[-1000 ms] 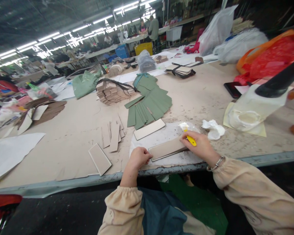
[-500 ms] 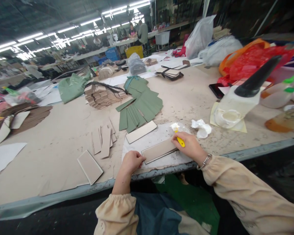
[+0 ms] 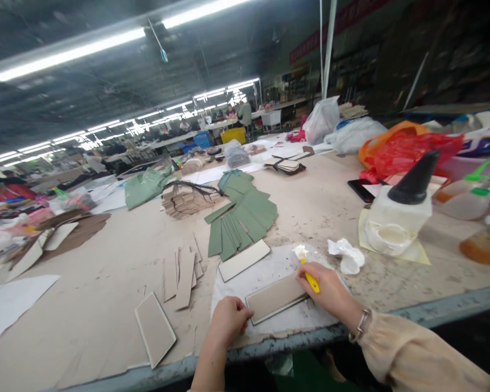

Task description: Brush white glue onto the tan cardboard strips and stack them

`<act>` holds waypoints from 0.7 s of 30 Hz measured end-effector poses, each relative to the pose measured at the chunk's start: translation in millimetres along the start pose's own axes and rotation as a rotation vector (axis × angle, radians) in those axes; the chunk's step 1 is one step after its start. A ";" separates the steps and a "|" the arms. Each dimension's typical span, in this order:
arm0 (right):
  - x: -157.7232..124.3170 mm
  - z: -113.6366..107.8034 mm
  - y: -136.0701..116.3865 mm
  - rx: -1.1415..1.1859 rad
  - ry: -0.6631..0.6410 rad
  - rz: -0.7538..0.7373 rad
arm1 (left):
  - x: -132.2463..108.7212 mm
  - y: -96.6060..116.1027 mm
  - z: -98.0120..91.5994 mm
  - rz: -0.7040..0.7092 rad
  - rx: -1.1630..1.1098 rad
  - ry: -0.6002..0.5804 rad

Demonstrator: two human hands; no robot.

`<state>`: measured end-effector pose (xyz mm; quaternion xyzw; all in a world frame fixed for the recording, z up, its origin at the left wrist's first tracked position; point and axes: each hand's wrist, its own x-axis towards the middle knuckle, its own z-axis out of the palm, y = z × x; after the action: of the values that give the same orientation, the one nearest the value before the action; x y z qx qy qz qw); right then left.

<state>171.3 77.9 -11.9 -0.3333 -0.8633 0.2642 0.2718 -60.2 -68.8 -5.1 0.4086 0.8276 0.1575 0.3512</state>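
On a white sheet (image 3: 224, 296) at the table's near edge lies a long beige panel (image 3: 275, 298) with a dark-lined rim. My left hand (image 3: 231, 318) pinches its left end between thumb and fingers. At its right end my right hand (image 3: 326, 286) is closed around a small yellow-handled tool (image 3: 311, 281), fingers also touching the panel. White paste (image 3: 300, 251) shows at the tool's far end; whether that end is a brush or a blade is hidden. Just beyond lies a second, paler panel (image 3: 245, 260), flat and untouched.
Fanned green pieces (image 3: 245, 218) lie beyond the sheet, loose beige strips (image 3: 184, 280) to the left, and a rimmed panel (image 3: 155, 329) near the edge. At right stand a crumpled white tissue (image 3: 347, 256), a white glue container (image 3: 400, 220) with black spout, and bottles (image 3: 467, 204).
The camera view has tilted up, so the table and both hands sit lower in the picture. The hands keep the same hold on the panel and the yellow-handled tool.
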 end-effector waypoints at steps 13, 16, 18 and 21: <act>-2.1 3.0 1.1 -0.001 0.008 0.004 | 1.8 -0.5 1.5 -0.011 0.010 0.018; -1.0 3.3 1.1 -0.013 0.008 -0.007 | -0.5 2.9 -0.4 -0.004 0.042 0.018; -1.0 3.1 1.1 -0.027 0.008 -0.012 | -1.4 3.0 -0.8 -0.003 0.054 0.012; -1.9 2.8 1.7 -0.053 0.017 -0.026 | -1.1 1.7 -1.0 -0.011 0.062 -0.004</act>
<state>171.4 76.9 -15.5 -0.3315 -0.8720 0.2347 0.2733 -59.4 -68.6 -3.0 0.4151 0.8336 0.1288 0.3408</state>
